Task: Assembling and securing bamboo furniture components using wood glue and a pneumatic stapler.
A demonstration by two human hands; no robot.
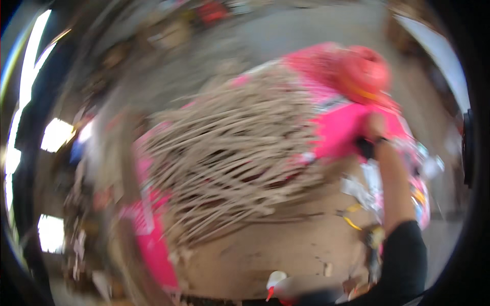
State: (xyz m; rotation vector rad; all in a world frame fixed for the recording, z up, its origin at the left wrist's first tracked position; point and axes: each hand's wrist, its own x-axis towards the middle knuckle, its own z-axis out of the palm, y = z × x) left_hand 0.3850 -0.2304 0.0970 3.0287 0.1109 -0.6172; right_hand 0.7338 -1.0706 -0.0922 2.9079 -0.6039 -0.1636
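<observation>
My right arm reaches forward, and my right hand (374, 126) is over a bright pink sheet (334, 127), just below a spool of red twine (365, 74). A dark shape lies against that wrist, and motion smears the fingers. At the lower edge, a blurred skin-toned shape seems to be my left hand (310, 285), next to a white object with a red tip (276, 279); its fingers cannot be made out. A wide pile of thin tan strands (235, 148), like sticks or stiff cords, covers the middle of the work surface.
Brown board (245, 255) shows below the pile. A yellow-handled tool (352, 222) lies on the right, near crumpled clear plastic (357, 188). A beam-like brown edge (130, 168) runs along the left side. Grey floor (291, 30) lies beyond, with blurred clutter.
</observation>
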